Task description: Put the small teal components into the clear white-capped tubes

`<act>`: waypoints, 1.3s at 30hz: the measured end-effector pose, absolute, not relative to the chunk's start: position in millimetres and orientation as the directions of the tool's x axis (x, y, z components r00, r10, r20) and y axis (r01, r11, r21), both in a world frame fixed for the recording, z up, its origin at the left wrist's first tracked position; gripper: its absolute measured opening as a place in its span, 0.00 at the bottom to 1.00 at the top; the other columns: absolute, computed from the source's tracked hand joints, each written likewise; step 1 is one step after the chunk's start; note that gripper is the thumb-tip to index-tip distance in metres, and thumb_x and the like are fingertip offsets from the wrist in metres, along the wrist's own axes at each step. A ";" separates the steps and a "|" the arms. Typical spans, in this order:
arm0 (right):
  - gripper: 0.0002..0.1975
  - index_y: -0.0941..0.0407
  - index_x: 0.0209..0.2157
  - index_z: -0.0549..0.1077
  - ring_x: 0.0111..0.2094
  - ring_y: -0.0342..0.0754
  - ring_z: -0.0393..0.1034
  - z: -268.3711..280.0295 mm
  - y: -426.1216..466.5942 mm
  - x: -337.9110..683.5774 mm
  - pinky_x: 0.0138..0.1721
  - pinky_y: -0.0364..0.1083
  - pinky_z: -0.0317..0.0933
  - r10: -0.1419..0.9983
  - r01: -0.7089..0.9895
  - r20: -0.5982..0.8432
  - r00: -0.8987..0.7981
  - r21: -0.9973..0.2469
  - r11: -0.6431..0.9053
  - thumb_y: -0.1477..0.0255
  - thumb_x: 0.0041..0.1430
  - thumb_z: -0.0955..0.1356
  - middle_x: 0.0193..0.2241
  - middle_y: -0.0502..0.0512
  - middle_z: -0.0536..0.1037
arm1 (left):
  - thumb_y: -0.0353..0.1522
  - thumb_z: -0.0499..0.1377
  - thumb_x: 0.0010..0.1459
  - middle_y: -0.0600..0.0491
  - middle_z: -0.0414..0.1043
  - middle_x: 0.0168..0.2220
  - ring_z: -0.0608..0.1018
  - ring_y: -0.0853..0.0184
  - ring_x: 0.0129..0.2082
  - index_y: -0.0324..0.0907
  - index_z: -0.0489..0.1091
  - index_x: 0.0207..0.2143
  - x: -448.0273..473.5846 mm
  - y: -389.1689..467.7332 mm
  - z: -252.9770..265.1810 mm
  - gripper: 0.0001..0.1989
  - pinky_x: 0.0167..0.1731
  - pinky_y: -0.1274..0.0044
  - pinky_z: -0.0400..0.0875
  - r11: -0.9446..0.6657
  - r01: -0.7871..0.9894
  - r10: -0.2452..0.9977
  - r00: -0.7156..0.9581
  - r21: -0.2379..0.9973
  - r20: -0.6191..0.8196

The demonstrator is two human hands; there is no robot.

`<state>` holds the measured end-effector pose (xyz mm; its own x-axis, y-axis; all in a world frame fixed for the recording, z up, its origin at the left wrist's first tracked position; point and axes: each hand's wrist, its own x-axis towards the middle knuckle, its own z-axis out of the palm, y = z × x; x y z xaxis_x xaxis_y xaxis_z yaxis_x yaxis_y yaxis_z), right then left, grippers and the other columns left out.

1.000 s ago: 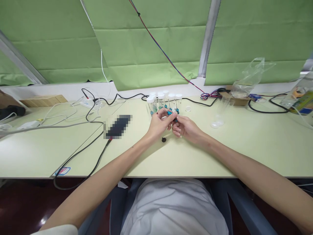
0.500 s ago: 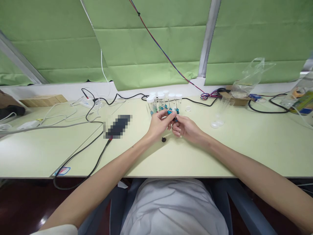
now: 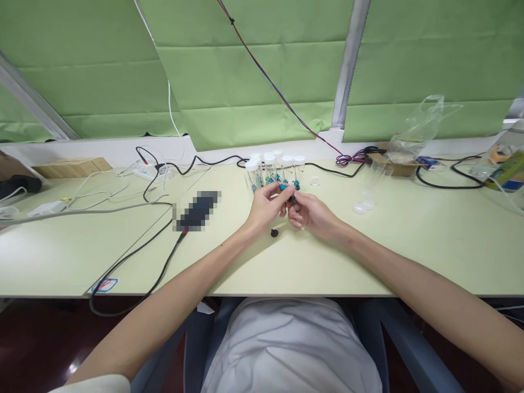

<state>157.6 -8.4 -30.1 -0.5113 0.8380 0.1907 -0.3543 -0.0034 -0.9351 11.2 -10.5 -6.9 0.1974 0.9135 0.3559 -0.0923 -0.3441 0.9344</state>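
My left hand (image 3: 268, 203) and my right hand (image 3: 309, 212) meet over the table, fingertips pinched together. Between them is a small blue-and-black piece (image 3: 293, 198), mostly covered by the fingers, so its kind is unclear. Both hands are closed on it. Just behind stand several clear tubes with white caps (image 3: 287, 159), upright, with small blue and green pieces inside. On the table below the hands lies a small round black piece (image 3: 274, 233). A loose white cap (image 3: 314, 181) rests to the right of the tubes.
Clear empty tubes (image 3: 370, 188) lie to the right, in front of a cardboard box (image 3: 399, 168) with a plastic bag (image 3: 417, 134). At left are a blurred dark device (image 3: 199, 210) on a black cable (image 3: 166, 262) and a power strip (image 3: 147, 171). The table's edge (image 3: 311, 295) is close to my body.
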 end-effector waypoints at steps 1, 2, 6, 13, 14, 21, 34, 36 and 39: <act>0.18 0.57 0.32 0.69 0.15 0.42 0.59 -30.3 -8.3 157.7 0.18 0.42 0.54 0.837 -0.346 0.194 -0.511 -0.938 0.007 0.57 0.67 0.63 0.17 0.47 0.66 | 0.45 0.68 0.53 0.58 0.64 0.22 0.66 0.75 0.18 0.39 0.72 0.29 11.2 -10.4 -6.9 0.18 0.18 0.79 0.62 -0.334 -0.093 0.918 0.195 0.938 0.346; 0.18 0.57 0.33 0.70 0.16 0.42 0.59 -30.3 -8.4 157.7 0.18 0.42 0.54 0.835 -0.336 0.198 -0.513 -0.942 0.018 0.56 0.67 0.64 0.17 0.47 0.66 | 0.45 0.69 0.52 0.58 0.65 0.22 0.65 0.76 0.18 0.39 0.73 0.31 11.3 -10.3 -6.9 0.18 0.18 0.79 0.62 -0.320 -0.094 0.924 0.190 0.943 0.332; 0.18 0.58 0.33 0.71 0.16 0.41 0.59 -29.3 -9.5 157.4 0.19 0.42 0.55 0.834 -0.313 0.204 -0.513 -0.949 0.039 0.56 0.66 0.65 0.17 0.48 0.67 | 0.46 0.70 0.50 0.59 0.65 0.20 0.64 0.76 0.16 0.40 0.74 0.34 12.1 -10.0 -6.8 0.20 0.17 0.79 0.61 -0.263 -0.091 0.949 0.157 0.960 0.275; 0.18 0.58 0.34 0.71 0.16 0.41 0.58 -29.2 -9.6 157.0 0.18 0.42 0.55 0.841 -0.325 0.209 -0.499 -0.945 0.042 0.57 0.67 0.64 0.19 0.49 0.68 | 0.48 0.68 0.51 0.58 0.64 0.20 0.64 0.76 0.17 0.39 0.74 0.31 12.0 -10.3 -7.0 0.20 0.18 0.79 0.60 -0.298 -0.077 0.936 0.173 0.951 0.307; 0.17 0.59 0.33 0.71 0.16 0.41 0.58 -29.1 -9.7 156.9 0.18 0.42 0.55 0.842 -0.331 0.212 -0.497 -0.943 0.042 0.58 0.67 0.64 0.19 0.49 0.68 | 0.48 0.68 0.51 0.58 0.63 0.19 0.64 0.76 0.17 0.39 0.74 0.31 11.8 -10.4 -6.8 0.20 0.18 0.79 0.60 -0.300 -0.070 0.935 0.174 0.951 0.308; 0.17 0.58 0.30 0.70 0.16 0.41 0.59 -25.1 -13.0 155.3 0.17 0.41 0.55 0.860 -0.376 0.181 -0.477 -0.927 -0.013 0.60 0.67 0.64 0.18 0.50 0.68 | 0.46 0.69 0.50 0.58 0.65 0.19 0.64 0.76 0.17 0.38 0.74 0.33 12.8 -11.3 -5.6 0.20 0.19 0.79 0.62 -0.301 -0.084 0.936 0.163 0.950 0.311; 0.18 0.58 0.29 0.69 0.17 0.41 0.59 -25.1 -13.8 155.2 0.17 0.40 0.55 0.866 -0.415 0.130 -0.482 -0.905 -0.095 0.60 0.67 0.64 0.18 0.49 0.67 | 0.47 0.68 0.52 0.58 0.64 0.19 0.65 0.74 0.18 0.39 0.75 0.32 13.2 -11.6 -7.5 0.19 0.20 0.79 0.62 -0.327 -0.067 0.928 0.166 0.943 0.334; 0.17 0.57 0.28 0.68 0.17 0.41 0.59 -24.5 -13.9 154.9 0.17 0.40 0.55 0.870 -0.421 0.128 -0.476 -0.902 -0.097 0.60 0.67 0.65 0.17 0.48 0.66 | 0.48 0.67 0.52 0.57 0.64 0.20 0.66 0.75 0.18 0.39 0.73 0.29 13.7 -11.7 -7.2 0.20 0.19 0.79 0.62 -0.341 -0.067 0.921 0.175 0.938 0.348; 0.17 0.57 0.28 0.68 0.16 0.41 0.59 -23.5 -14.3 154.7 0.18 0.41 0.55 0.876 -0.425 0.126 -0.466 -0.900 -0.096 0.59 0.66 0.66 0.17 0.48 0.66 | 0.49 0.66 0.54 0.57 0.65 0.20 0.66 0.74 0.19 0.39 0.72 0.27 14.3 -11.6 -7.3 0.21 0.19 0.80 0.62 -0.359 -0.061 0.912 0.190 0.931 0.364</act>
<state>154.7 -14.3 -23.5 -0.4658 0.8759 0.1261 -0.4246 -0.0962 -0.9002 14.3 -11.6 -7.3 0.1905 0.9117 0.3641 -0.0608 -0.3592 0.9313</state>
